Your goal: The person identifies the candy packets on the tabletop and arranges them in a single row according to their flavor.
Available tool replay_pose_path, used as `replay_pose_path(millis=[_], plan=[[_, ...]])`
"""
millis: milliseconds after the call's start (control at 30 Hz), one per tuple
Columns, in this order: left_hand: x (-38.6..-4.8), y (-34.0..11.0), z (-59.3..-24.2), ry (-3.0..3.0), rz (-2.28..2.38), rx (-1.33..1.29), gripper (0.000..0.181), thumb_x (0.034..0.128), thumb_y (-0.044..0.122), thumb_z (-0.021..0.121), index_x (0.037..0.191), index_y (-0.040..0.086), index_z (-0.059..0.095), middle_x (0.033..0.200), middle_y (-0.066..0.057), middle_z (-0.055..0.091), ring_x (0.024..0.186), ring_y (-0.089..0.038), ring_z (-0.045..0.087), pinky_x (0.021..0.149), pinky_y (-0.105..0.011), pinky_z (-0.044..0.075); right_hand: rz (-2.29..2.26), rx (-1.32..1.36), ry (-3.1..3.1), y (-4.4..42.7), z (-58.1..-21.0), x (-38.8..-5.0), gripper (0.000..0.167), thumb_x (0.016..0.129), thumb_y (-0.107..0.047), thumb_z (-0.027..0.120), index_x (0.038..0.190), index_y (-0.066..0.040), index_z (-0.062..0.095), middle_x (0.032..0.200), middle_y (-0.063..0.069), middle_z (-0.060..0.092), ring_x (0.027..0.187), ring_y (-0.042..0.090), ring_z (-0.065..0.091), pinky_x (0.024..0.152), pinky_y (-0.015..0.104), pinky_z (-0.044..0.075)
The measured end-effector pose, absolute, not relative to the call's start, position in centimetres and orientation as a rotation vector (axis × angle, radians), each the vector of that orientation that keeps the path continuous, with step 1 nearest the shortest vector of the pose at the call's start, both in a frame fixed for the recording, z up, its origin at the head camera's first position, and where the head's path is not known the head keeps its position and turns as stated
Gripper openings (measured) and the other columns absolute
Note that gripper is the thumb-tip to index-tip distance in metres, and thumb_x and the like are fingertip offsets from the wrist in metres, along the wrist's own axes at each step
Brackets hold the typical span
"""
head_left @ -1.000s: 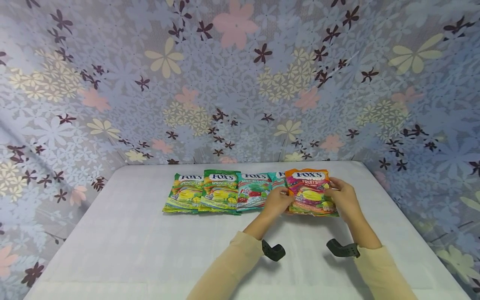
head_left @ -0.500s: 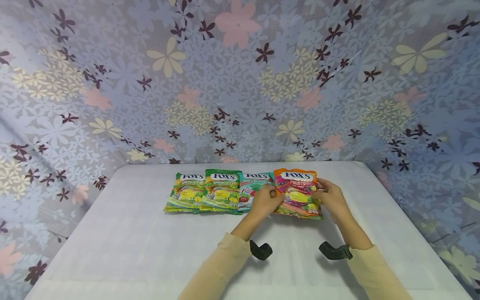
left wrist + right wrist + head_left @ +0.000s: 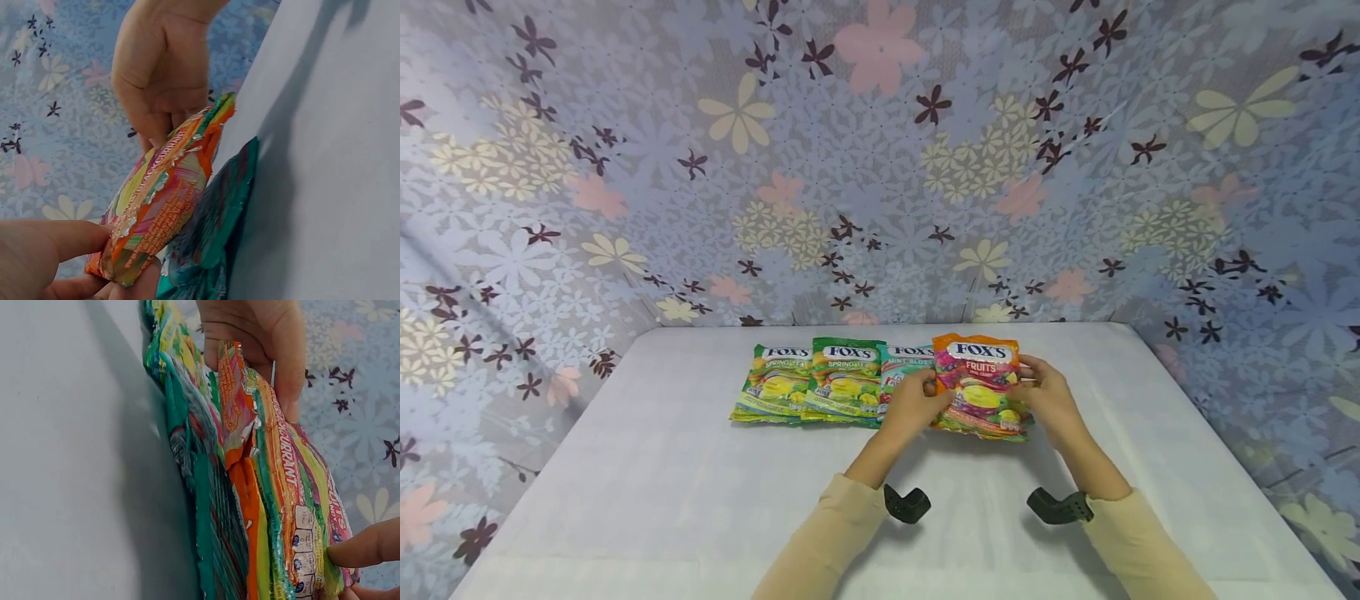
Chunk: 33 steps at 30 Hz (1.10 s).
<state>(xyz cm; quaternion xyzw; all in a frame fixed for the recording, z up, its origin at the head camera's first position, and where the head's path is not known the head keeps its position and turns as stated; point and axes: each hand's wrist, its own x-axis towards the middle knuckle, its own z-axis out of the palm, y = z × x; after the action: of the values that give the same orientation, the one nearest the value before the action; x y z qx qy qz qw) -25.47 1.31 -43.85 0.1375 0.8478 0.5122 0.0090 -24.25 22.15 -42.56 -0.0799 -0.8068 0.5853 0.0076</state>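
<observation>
An orange Fox's Fruits candy bag is held between both hands, tilted up a little over the teal bags. The left hand pinches its left edge, with thumb in front and fingers behind, as the left wrist view shows. At the bag's right edge, the right hand grips with thumb on the front. Just left of it lies a teal Mint Blossom bag, partly covered by the left hand. Beneath the Fruits bag, another teal bag shows in the right wrist view.
Two green Spring Tea bags, one in the middle and one at the left end, overlap in the row. All lie on a white-covered table. A flowered cloth hangs behind and at the sides.
Both hands have moved left with the Fruits bag. It now hides the second teal bag and covers part of the Mint Blossom bag in the head view.
</observation>
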Motion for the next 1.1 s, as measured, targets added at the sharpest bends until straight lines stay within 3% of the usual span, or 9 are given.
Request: replay_pose_path(millis=[100, 200, 467, 633, 1100], plan=[[-25.4, 0.9, -43.6, 2.675, 1.581, 0.402, 0.050, 0.0882, 0.021, 0.071, 0.128, -0.007, 0.057, 0.083, -0.005, 0.063, 0.053, -0.009, 0.051, 0.052, -0.024, 0.044, 1.841, -0.236, -2.510, 21.7, -42.4, -24.2, 0.070, 0.090, 0.001, 0.058, 0.150, 0.004, 0.024, 0.139, 0.027, 0.039, 0.118, 0.037, 0.044, 0.096, 0.046, 0.042], [-25.4, 0.5, -43.3, 2.715, 1.552, 0.389, 0.050, 0.0877, 0.023, 0.072, 0.128, -0.004, 0.059, 0.086, -0.008, 0.067, 0.053, -0.011, 0.055, 0.054, -0.026, 0.047, 1.843, -0.236, -2.497, 21.3, -42.3, -24.1, 0.070, 0.089, 0.001, 0.058, 0.150, 0.002, 0.024, 0.140, 0.026, 0.039, 0.119, 0.037, 0.044, 0.096, 0.047, 0.041], [-25.1, -0.5, -42.9, 2.750, 1.545, 0.350, 0.051, 0.0859, 0.026, 0.074, 0.126, -0.002, 0.061, 0.089, -0.008, 0.067, 0.066, -0.013, 0.059, 0.060, -0.030, 0.050, 1.834, -0.159, -2.453, 20.3, -41.7, -24.0, 0.069, 0.087, 0.006, 0.058, 0.149, 0.002, 0.028, 0.136, 0.024, 0.043, 0.112, 0.032, 0.046, 0.089, 0.039, 0.044], [-24.9, -0.9, -43.0, 2.766, 1.541, 0.340, 0.050, 0.0863, 0.026, 0.074, 0.126, -0.001, 0.061, 0.090, -0.008, 0.067, 0.069, -0.015, 0.061, 0.063, -0.032, 0.052, 1.799, -0.158, -2.448, 19.8, -41.7, -23.9, 0.069, 0.087, 0.007, 0.058, 0.149, 0.001, 0.029, 0.133, 0.023, 0.045, 0.114, 0.033, 0.047, 0.091, 0.040, 0.045], [-24.8, -1.4, -43.0, 2.728, 1.580, 0.376, 0.047, 0.0872, 0.024, 0.073, 0.125, -0.002, 0.061, 0.095, -0.014, 0.068, 0.070, -0.019, 0.063, 0.056, -0.031, 0.050, 1.660, -0.131, -2.470, 19.0, -40.9, -23.0, 0.070, 0.086, 0.010, 0.059, 0.149, 0.001, 0.030, 0.132, 0.025, 0.046, 0.116, 0.037, 0.046, 0.093, 0.047, 0.043]])
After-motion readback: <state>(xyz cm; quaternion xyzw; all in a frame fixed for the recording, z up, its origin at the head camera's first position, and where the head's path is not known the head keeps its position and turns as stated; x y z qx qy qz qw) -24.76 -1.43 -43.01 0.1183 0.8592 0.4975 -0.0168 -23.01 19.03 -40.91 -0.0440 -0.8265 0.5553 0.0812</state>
